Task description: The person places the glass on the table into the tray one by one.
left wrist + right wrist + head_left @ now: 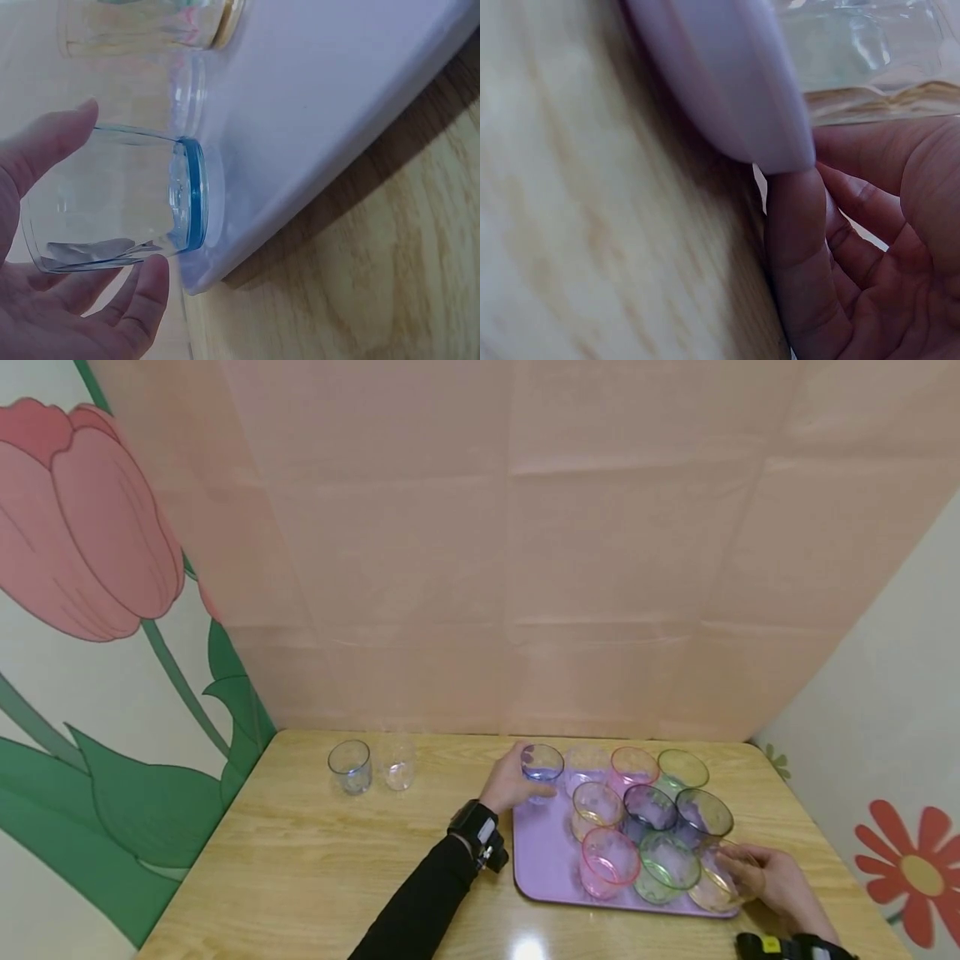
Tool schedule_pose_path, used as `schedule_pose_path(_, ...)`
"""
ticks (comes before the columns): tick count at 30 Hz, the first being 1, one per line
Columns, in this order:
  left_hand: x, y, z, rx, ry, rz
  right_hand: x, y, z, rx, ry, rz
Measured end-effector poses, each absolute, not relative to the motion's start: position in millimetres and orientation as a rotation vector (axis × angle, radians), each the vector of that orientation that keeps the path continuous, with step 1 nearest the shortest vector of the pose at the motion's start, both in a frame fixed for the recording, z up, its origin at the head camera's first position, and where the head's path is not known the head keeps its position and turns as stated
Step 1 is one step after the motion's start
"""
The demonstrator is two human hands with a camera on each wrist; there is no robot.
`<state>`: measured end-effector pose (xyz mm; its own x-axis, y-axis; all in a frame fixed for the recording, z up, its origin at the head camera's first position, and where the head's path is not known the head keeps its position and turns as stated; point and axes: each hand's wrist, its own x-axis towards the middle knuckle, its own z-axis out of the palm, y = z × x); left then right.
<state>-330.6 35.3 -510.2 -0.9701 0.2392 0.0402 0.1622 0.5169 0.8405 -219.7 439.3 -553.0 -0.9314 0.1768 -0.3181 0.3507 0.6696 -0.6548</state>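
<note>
My left hand (517,781) grips a clear glass with a blue base (112,199), thumb on one side and fingers on the other. That glass stands upright at the back left corner of the purple tray (543,864). At the front right corner, the right hand (776,881) holds an amber-tinted glass (712,889) by its side. One right fingertip (799,195) touches the tray's edge in the right wrist view. Several tinted glasses fill the tray between the hands, among them a pink glass (609,864), a green glass (667,868) and a dark purple glass (648,814).
Left of the tray, a greyish glass (351,768) and a clear glass (398,764) stand on the wooden table (300,860). A peach-coloured sheet (510,568) hangs behind the table. Painted walls flank both sides.
</note>
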Motion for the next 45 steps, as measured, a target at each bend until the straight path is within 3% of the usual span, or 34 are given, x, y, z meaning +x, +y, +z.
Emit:
schedule_pose_path(29, -333, 32, -513, 0.337, 2.687, 1.479, -221, 437, -553, 0.388, 2.693, -1.114)
schedule_pose_path(45, -319, -42, -487, 0.342, 2.665, 1.715, -219, 441, -557, 0.373, 2.652, -1.157)
